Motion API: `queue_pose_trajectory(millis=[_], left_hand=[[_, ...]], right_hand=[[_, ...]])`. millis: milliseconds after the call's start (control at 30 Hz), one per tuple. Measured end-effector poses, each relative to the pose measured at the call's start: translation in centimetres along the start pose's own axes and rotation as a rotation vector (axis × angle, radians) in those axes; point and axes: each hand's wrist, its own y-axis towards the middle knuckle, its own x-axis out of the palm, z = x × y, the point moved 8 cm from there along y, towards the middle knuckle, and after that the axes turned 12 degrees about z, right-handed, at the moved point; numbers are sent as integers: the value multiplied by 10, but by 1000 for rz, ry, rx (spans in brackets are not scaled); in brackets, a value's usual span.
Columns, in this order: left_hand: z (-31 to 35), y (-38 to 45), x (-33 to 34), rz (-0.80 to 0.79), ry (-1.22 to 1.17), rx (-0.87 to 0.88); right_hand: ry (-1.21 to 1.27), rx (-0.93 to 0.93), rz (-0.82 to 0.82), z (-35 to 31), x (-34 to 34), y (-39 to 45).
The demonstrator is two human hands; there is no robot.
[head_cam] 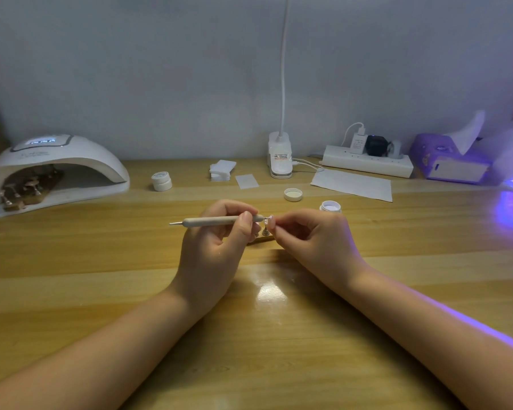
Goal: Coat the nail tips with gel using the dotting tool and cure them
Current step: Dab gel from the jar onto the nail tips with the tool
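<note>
The dotting tool (219, 221) is gripped in the left hand (216, 247), thumb and fingers curled round the shaft near its working end, likely for fine control. Its long axis runs nearly level, left to right; the working tip points right and meets the nail tip (269, 221), the spare metal point sticks out left. The nail tip is pinched, probably with its holder, by the fingertips of the right hand (308, 238), just right of the tool's tip, apparently so it is steadied while gel is dabbed on. A small stand (265, 231) is seen directly below the tool's tip; whether it is attached to the nail tip cannot be told. The open gel jar (330, 206) sits just behind and right of the tool tip, near for reloading; its lid (293, 194) lies behind the tool. The curing lamp (54, 170) is well to the left of the tool, with coated stands apparently inside. Step judged: coating, curing of this tip not yet done.
</note>
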Motion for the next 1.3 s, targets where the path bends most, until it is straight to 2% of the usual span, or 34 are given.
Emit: queue_pose_trajectory(millis=[333,900,1300], left_hand=[[1,2,-6,63,-21,14],[4,-1,2,-46,30,44],[3,-1,0,-20,15,31]], right_hand=[[12,9,12,0,0,-1],[10,2,6,-1,-1,-1],[0,-24,17,1,0,1]])
